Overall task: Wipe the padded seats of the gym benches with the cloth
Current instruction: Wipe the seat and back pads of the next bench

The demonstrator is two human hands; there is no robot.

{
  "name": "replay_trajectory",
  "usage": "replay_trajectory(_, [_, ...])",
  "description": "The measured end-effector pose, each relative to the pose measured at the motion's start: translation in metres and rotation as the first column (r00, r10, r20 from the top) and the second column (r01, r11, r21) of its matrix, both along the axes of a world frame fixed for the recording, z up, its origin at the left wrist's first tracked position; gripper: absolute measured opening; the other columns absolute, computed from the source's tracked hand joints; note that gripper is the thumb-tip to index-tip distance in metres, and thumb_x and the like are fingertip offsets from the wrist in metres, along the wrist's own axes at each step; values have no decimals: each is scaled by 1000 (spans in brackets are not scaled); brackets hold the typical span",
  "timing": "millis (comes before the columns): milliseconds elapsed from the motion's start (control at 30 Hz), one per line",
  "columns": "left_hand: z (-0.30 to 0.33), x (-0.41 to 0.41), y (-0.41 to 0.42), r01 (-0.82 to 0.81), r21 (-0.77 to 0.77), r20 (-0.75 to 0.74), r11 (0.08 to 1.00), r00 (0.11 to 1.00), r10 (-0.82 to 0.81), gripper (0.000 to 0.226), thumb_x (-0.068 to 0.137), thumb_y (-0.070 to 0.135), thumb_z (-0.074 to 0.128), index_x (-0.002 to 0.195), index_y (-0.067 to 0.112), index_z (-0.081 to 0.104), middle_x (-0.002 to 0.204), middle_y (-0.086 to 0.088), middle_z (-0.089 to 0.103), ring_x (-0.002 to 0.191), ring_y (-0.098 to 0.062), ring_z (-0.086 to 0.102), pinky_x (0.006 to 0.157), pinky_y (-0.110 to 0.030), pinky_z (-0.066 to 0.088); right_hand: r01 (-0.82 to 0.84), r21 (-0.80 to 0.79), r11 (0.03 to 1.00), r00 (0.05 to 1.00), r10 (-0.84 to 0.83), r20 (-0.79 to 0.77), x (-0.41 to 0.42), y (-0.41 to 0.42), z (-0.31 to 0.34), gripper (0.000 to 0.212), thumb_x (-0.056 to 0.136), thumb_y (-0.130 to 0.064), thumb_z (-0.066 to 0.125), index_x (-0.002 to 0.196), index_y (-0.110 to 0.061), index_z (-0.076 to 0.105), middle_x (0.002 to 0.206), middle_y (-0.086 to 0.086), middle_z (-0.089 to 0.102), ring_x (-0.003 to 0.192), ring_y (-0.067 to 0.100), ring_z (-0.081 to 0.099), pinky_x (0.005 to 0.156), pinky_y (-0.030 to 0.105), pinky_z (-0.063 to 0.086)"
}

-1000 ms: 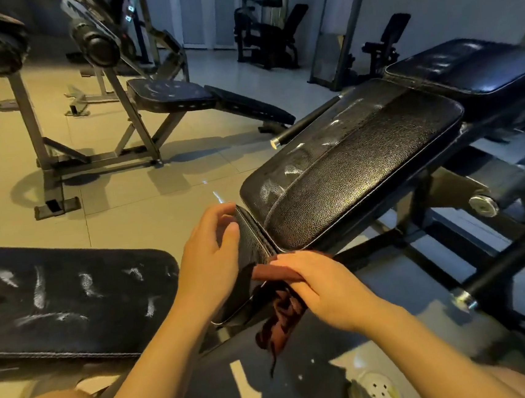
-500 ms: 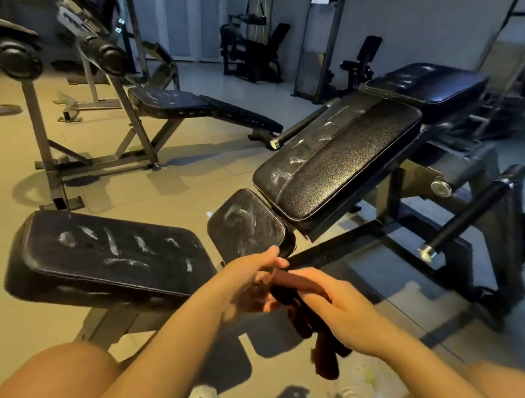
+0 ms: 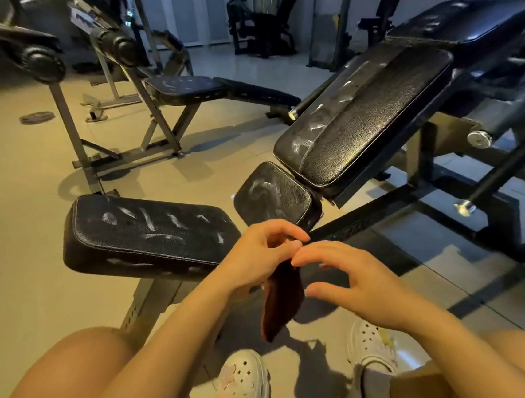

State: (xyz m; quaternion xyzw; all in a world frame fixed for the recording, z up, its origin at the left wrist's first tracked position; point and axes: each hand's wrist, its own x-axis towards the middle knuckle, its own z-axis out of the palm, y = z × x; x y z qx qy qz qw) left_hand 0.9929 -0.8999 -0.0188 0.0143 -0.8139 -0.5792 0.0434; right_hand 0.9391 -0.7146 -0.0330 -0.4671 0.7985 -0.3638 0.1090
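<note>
The long inclined back pad point(image 3: 372, 117) stands beyond the flat seat pad point(image 3: 149, 232) and the small seat pad point(image 3: 273, 194), all streaked white; below them the left hand point(image 3: 260, 256) pinches the top edge of the dark red cloth point(image 3: 282, 299), which hangs limp above the floor. The right hand point(image 3: 359, 282) hovers just beside it, fingers spread and holding nothing; the cloth looks light and floppy, so it is probably best bunched into the palm before wiping.

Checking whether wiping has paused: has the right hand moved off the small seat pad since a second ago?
Yes. The right hand has drawn back toward the person, away from the small seat pad whose near edge it touched, and opened beside the cloth.
</note>
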Motion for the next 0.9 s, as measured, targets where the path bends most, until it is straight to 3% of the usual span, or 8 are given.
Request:
replay_trajectory(100, [26,5,-8,-4,-57,-66,998,998,0,14,93,-1,58,102,5,67,91,-1,69,79,0,63,75,-15,49,60,-137,989,998,-54,45,2,-10,7,41,88,-20,70,119,-38,50,120,-31,42,119,0,48,94,18,46])
replay_trajectory(200, [61,8,-10,49,-186,-101,981,993,-68,17,92,1,60,99,16,66,96,10,66,88,5,62,80,-9,47,106,-48,993,983,-98,157,-8,-10,10,53,90,-19,67,131,-43,42,130,-28,41,123,1,47,101,28,44])
replay_trajectory(433, [101,12,-18,83,-390,-145,917,978,-151,22,88,5,64,95,26,66,99,16,67,96,7,62,79,-6,46,-22,65,998,920,-5,392,-19,-19,-14,18,90,-24,69,108,-24,70,106,-7,72,103,11,67,97,48,50])
replay_trajectory(533, [85,12,-34,42,-414,-150,909,982,-113,22,89,8,64,96,28,67,97,20,66,96,10,61,80,-6,45,-47,48,998,843,14,537,-19,-22,-20,37,79,-30,79,110,-23,61,106,-4,71,102,21,67,95,56,50])
replay_trajectory(600, [71,9,-43,84,-402,-97,912,986,-134,22,89,6,64,97,26,68,96,19,68,97,8,62,84,-10,48,-78,-30,997,786,80,613,-21,-29,-19,52,76,-37,79,121,-36,53,116,-8,67,110,25,64,97,57,48])
replay_trajectory(667, [58,4,-51,154,-400,-48,904,981,-188,23,90,4,64,100,24,69,95,16,70,97,4,64,87,-17,51,-97,-97,990,767,137,627,-29,-38,-15,47,83,-33,73,124,-45,52,124,-7,64,116,18,61,101,43,49])
replay_trajectory(767, [49,-2,-59,197,-384,-13,902,976,-218,22,89,3,65,101,21,70,96,15,71,96,2,65,84,-13,50,-123,-59,991,807,135,574,-40,-51,-11,29,93,-11,66,118,-24,63,114,2,69,109,17,65,98,38,51])
replay_trajectory(900, [55,-6,-68,193,-378,-18,906,976,-215,22,85,-1,67,97,17,73,96,9,73,94,2,66,83,-12,50,-153,223,963,934,67,350,-54,-61,-24,21,88,-17,67,106,-27,66,103,-6,70,101,14,64,93,39,52])
